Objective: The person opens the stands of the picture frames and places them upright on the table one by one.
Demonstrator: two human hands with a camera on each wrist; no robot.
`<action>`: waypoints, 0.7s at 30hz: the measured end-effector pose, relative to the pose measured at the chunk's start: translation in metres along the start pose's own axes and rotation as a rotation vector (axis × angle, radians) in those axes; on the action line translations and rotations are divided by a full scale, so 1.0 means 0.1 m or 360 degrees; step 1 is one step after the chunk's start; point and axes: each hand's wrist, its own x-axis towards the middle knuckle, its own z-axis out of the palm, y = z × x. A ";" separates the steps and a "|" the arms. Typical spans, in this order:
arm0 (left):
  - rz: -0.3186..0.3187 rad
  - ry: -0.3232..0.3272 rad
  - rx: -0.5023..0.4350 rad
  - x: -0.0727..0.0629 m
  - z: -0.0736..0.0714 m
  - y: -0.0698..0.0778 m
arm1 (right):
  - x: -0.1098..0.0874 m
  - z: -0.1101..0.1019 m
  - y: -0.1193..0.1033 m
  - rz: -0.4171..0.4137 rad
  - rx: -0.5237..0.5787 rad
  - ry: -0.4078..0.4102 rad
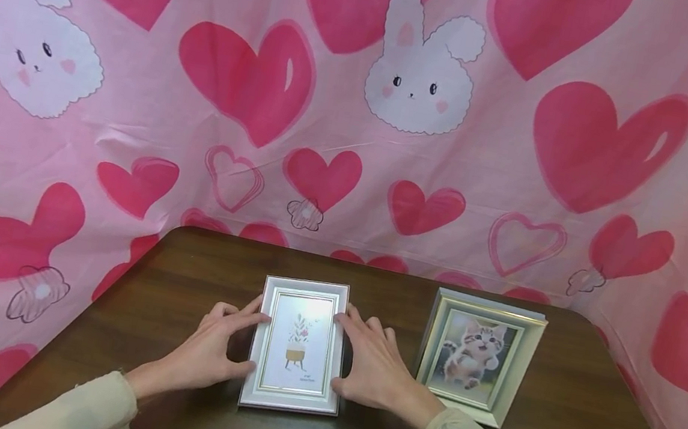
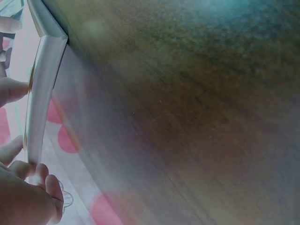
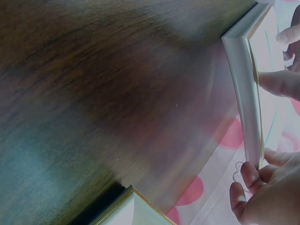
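Observation:
In the head view a white picture frame (image 1: 289, 400) with a gold inner line shows a print (image 1: 297, 347) of a plant in a yellow pot on legs. My left hand (image 1: 211, 346) grips its left edge, thumb low and index finger higher on the front. On the opposite edge my right hand (image 1: 378, 369) holds it the same way. The left wrist view shows the frame's pale side (image 2: 43, 89) with fingers (image 2: 52, 187) curled at its far end. From the right wrist, fingers (image 3: 251, 177) likewise bend round the frame's side (image 3: 246, 93).
A second frame (image 1: 518, 376), cream and gold with a kitten photo (image 1: 472, 357), stands on the brown wooden table (image 1: 214, 253) beyond my right forearm. Pink cloth (image 1: 332, 121) with hearts and rabbits hangs behind and at both sides.

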 end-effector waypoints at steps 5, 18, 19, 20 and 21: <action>-0.0008 -0.0002 0.0006 0.00 0.00 0.01 | -0.01 0.00 0.00 -0.0010 -0.0009 0.0030; 0.0085 0.0073 0.0056 -0.07 -0.02 0.02 | -0.05 0.00 -0.03 -0.0041 -0.0034 0.0111; 0.0093 0.0081 0.0065 -0.08 -0.02 0.02 | -0.06 0.00 -0.03 -0.0044 -0.0033 0.0116; 0.0101 0.0089 0.0078 -0.08 -0.02 0.03 | -0.06 0.00 -0.03 -0.0048 -0.0035 0.0120; 0.0112 0.0099 0.0091 -0.09 -0.02 0.03 | -0.07 0.00 -0.03 -0.0051 -0.0036 0.0125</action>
